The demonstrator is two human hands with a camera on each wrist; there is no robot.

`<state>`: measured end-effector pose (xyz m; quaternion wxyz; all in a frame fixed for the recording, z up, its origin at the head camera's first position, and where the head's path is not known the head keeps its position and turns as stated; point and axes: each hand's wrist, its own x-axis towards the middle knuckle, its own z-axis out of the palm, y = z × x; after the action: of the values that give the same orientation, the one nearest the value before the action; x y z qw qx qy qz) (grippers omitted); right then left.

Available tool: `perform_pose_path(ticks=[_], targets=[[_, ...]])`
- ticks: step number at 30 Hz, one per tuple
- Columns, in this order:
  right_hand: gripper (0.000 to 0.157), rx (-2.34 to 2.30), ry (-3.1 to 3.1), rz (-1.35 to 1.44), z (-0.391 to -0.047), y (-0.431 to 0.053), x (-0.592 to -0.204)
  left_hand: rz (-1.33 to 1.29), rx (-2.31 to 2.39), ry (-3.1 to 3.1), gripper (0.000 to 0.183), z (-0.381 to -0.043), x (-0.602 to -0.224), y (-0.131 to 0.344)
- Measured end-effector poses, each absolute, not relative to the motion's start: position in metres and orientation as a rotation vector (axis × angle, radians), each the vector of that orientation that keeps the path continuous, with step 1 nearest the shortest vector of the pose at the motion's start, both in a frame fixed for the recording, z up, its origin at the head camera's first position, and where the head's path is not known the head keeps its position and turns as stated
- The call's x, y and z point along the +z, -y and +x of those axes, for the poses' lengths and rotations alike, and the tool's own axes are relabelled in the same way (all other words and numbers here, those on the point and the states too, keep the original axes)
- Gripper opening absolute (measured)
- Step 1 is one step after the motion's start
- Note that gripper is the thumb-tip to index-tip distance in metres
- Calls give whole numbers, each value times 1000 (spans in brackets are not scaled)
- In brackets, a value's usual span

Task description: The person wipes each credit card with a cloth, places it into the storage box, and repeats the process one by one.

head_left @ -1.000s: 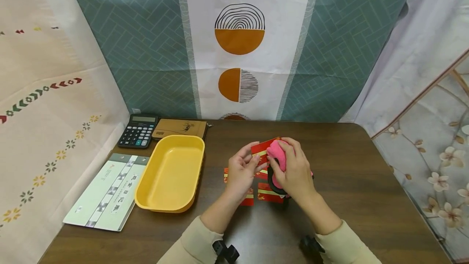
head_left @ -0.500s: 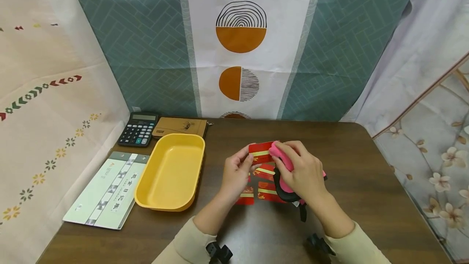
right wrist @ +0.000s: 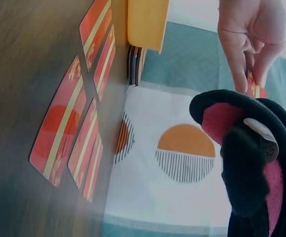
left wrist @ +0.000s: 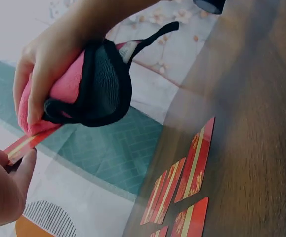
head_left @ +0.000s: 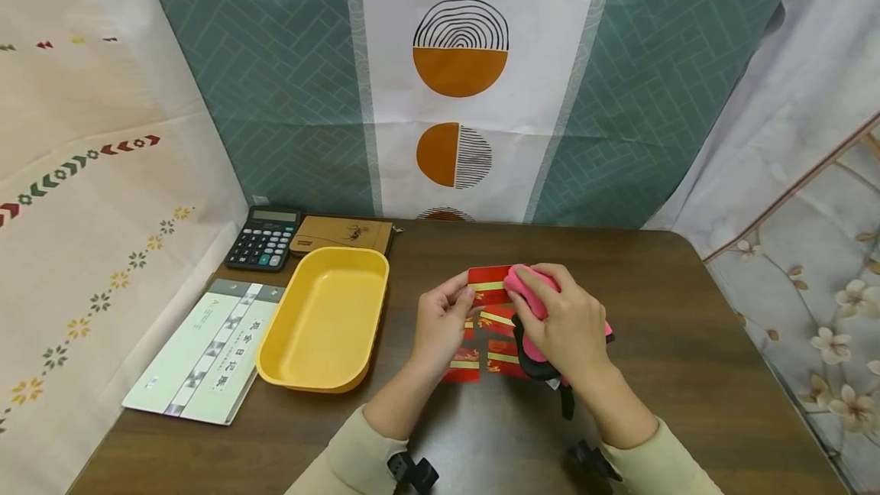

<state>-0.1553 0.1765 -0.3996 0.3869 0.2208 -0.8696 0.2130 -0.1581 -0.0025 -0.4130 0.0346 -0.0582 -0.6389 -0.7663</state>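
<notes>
My left hand [head_left: 440, 323] pinches a red card [head_left: 486, 285] with a gold stripe by its left end, held above the table. With my right hand [head_left: 571, 319] I grip a pink plush cleaning pad [left wrist: 67, 84] with dark mesh, black edging and a strap. Its pink face touches the right part of the card, covering that end. Below the hands, several similar red cards [right wrist: 58, 126] lie on the table in rows. In the head view some are partly hidden by the hands and the pad.
A yellow plastic tray [head_left: 323, 319] stands left of the hands. Behind it are a black calculator [head_left: 263, 239] and a brown notebook [head_left: 344, 234]. A pale green ledger book [head_left: 202, 350] lies at the far left. Patterned cloths [head_left: 605, 136] hang around the wooden table [head_left: 660, 373].
From one second ago, the pad has shifted right and slightly down along the card, and the card has turned more level. Over the last half second the hands have barely moved.
</notes>
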Motion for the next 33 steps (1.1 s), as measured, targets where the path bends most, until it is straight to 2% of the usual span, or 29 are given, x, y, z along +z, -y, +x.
perform_pose_path(ticks=[11,17,26,33], targets=[[42,544,2228,639,-149,-164,-391,-553,-2458,1989,36,-160,-414,2],[34,434,2279,691,-147,-162,-379,-710,-2380,2065,38,-163,-413,10],[34,385,2325,835,-138,-165,-393,-542,-2357,2115,41,-158,-423,18],[41,429,2360,644,-138,-183,-395,-527,-2458,1964,38,-159,-422,26]])
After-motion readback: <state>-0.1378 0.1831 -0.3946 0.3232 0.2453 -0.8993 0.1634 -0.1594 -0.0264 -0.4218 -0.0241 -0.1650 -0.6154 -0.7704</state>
